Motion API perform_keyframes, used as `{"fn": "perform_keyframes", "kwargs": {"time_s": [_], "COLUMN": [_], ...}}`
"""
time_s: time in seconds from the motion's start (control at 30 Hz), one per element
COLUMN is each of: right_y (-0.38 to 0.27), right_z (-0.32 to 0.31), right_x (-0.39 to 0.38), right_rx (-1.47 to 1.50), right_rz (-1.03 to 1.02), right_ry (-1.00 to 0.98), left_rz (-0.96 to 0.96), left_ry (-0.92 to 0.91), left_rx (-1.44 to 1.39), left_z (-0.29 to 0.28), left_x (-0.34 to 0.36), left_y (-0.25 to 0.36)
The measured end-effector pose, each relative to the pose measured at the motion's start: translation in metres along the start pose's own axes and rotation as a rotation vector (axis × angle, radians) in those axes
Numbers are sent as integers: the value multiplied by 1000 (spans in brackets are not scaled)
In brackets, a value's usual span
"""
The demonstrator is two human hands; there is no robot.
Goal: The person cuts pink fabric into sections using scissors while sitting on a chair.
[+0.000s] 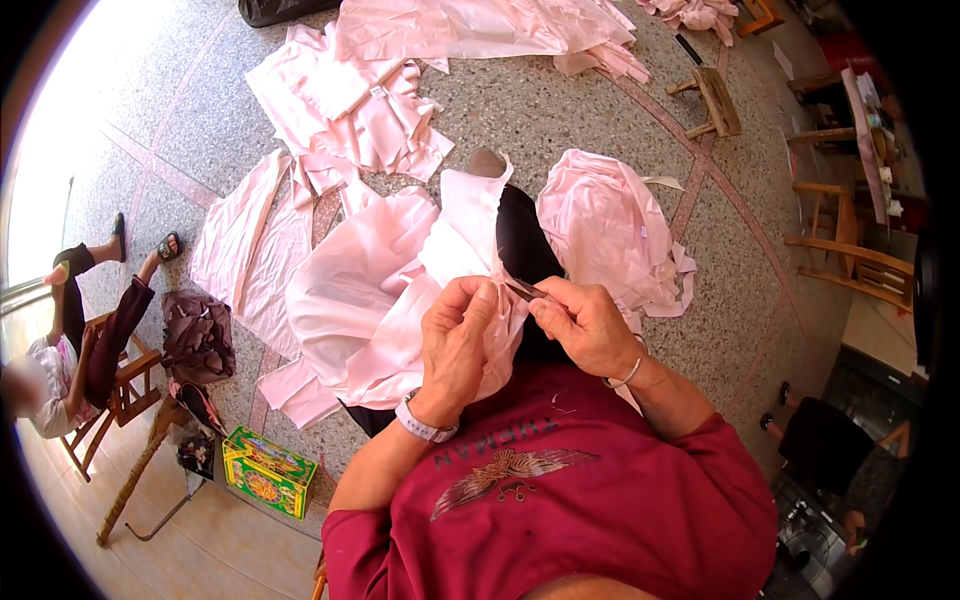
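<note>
A pale pink garment (385,325) lies across my lap and spreads out to the left. My left hand (455,340) pinches its edge between thumb and fingers. In my right hand (590,325) are small dark thread snips (524,289), their tip pointing left at the cloth edge. The two hands almost meet at that spot. My fingers cover most of the snips, so whether the blades touch the cloth cannot be made out. A strip of the garment (465,215) runs forward over my dark trouser leg.
Pink cloth heaps lie ahead (350,110) and right (610,225). A low wooden stool (712,103) stands far right, wooden chairs (850,250) at the right edge. Left are a seated person (75,365), dark cloth (197,335) and a green-yellow box (268,472). Another person (835,445) is lower right.
</note>
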State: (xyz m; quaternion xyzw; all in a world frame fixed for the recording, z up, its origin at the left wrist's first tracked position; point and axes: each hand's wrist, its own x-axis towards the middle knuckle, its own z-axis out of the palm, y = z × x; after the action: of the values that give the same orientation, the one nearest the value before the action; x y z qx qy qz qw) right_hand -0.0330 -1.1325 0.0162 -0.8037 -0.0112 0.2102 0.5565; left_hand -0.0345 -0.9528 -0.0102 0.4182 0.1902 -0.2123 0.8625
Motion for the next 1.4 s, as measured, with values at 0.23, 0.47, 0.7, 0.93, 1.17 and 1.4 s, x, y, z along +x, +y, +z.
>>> {"fn": "perform_keyframes", "kwargs": {"time_s": [0.23, 0.47, 0.7, 0.93, 1.17, 1.4], "right_y": [-13, -5, -1, -11, 26, 6], "right_z": [3, 6, -1, -24, -28, -13], "right_x": [23, 29, 27, 10, 4, -25], "right_rx": [-36, 22, -114, -120, 6, -4], "right_rz": [-77, -102, -180, -190, 64, 29], "right_ry": [48, 38, 67, 71, 150, 241], "left_rz": [154, 129, 281, 595, -216, -217], "left_ry": [4, 20, -12, -184, -74, -27], "left_rx": [270, 381, 695, 811, 60, -22], "left_z": [-1, 2, 0, 20, 22, 15], "left_x": [0, -6, 1, 5, 16, 14], "left_y": [-2, 7, 5, 16, -12, -22]}}
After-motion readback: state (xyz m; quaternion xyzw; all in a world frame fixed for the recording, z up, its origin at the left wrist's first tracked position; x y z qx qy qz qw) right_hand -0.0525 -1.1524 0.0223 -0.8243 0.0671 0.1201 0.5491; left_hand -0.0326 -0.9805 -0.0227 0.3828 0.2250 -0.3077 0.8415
